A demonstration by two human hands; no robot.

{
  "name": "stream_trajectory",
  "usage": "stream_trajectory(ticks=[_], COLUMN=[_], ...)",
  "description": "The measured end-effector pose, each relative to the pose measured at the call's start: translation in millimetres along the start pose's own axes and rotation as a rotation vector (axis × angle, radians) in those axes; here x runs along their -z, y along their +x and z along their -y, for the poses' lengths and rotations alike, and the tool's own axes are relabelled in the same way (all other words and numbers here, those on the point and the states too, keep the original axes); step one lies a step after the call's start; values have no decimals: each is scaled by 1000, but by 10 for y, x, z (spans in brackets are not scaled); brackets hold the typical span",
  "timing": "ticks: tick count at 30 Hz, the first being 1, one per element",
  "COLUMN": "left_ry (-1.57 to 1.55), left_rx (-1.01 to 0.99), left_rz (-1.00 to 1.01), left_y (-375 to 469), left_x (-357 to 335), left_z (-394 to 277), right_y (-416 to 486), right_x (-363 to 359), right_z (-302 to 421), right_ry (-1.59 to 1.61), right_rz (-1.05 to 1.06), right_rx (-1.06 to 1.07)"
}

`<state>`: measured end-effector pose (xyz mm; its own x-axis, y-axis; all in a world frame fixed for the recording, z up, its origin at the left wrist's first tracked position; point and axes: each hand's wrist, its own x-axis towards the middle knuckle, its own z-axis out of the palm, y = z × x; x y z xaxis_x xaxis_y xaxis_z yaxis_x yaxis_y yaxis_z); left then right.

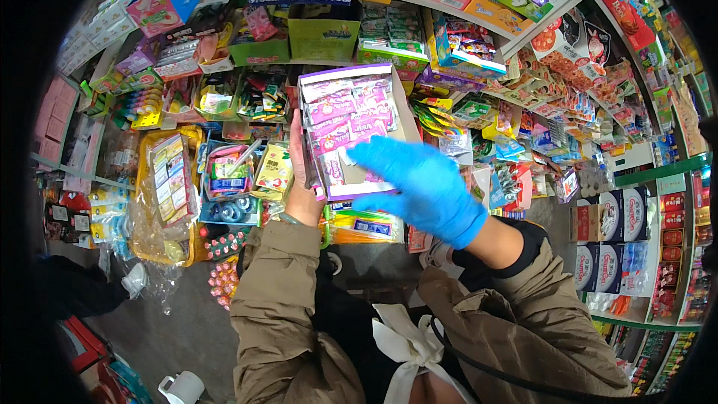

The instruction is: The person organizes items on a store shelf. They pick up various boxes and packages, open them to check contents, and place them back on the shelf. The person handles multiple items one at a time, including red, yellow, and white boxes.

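My bare left hand holds a purple-edged cardboard display box by its left side, tilted towards me. Rows of small pink and white snack packets fill most of the box, and its bare bottom shows near the lower right. Over that lower right part is my right hand, in a blue glove, with its fingers apart. Its fingertips are at the packets, and whether they touch any cannot be told. Behind the box stands a green carton on the shelf.
Shelves of packaged snacks curve around me. A yellow plastic basket and a blue tray of small goods lie to the left. Packs with blue and white print stack at the right. A white mug is at the lower left, below a person's dark-clothed limb.
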<state>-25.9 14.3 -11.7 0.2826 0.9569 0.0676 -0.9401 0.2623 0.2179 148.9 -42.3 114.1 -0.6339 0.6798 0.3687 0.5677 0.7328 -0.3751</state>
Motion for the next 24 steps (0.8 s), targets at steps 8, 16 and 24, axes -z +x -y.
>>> stream_trajectory(ticks=[8, 16, 24], left_ry=[-26, 85, -80], left_rx=[49, -37, -28], left_rz=[-46, -109, -109], left_y=[-14, -13, 90], left_x=[-64, -48, -14], left_z=[49, 133, 170], right_y=[642, 616, 606], right_x=[-56, -304, -413], right_z=[-595, -429, -393], right_ry=[-225, -378, -353], right_rz=[256, 496, 289], right_rx=[126, -90, -84])
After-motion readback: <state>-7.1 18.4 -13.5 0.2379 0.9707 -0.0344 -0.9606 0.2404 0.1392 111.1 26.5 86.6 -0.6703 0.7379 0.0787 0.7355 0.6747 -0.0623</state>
